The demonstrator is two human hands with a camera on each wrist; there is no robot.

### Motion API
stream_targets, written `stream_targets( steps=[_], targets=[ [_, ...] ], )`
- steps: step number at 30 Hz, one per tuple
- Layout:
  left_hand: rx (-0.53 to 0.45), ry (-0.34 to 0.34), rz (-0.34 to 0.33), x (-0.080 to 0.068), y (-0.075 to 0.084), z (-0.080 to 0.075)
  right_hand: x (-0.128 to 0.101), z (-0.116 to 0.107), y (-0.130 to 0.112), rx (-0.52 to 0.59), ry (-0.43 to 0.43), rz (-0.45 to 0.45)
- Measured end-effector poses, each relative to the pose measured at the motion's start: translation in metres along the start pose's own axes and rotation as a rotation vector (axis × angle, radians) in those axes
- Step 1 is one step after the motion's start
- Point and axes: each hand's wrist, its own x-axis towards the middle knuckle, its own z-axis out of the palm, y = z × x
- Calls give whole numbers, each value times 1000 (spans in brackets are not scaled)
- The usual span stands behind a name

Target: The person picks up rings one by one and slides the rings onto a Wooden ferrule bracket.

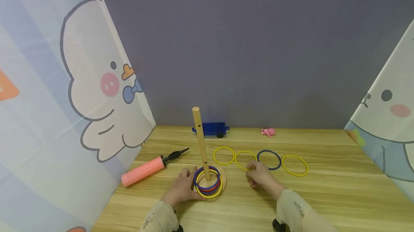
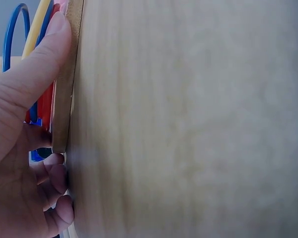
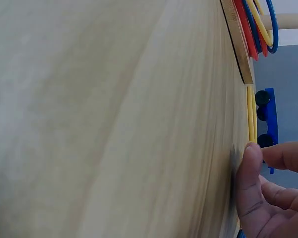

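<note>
A wooden ring-toss stand has an upright peg on a round base. Several blue, red and yellow rings lie stacked round the foot of the peg, the upper ones tilted. My left hand grips the base's left edge; in the left wrist view its thumb lies along the rim beside the rings. With thumb and fingertips, my right hand pinches the near right edge of a yellow ring lying on the table. The right wrist view shows thumb and forefinger meeting at the yellow ring's edge.
Another yellow ring lies left of the pinched one; a blue ring and a further yellow ring lie to its right. A pink hand pump is at left. Behind are a blue toy cart and a small pink figure.
</note>
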Motion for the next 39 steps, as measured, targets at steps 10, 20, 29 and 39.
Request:
stream_targets(
  steps=[10,20,29,39],
  targets=[
    [9,0,2,-1,1,0,-10,-6,4,-109,35,-8],
    [5,1,-9,-1,2,-1,-15,-13,10,-258,54,-74],
    [0,-15,-13,-2,2,-1,-15,-13,12,-322,54,-104],
    [6,-18,-18,-1,1,0,-13,-14,11,-391,58,-102]
  ],
)
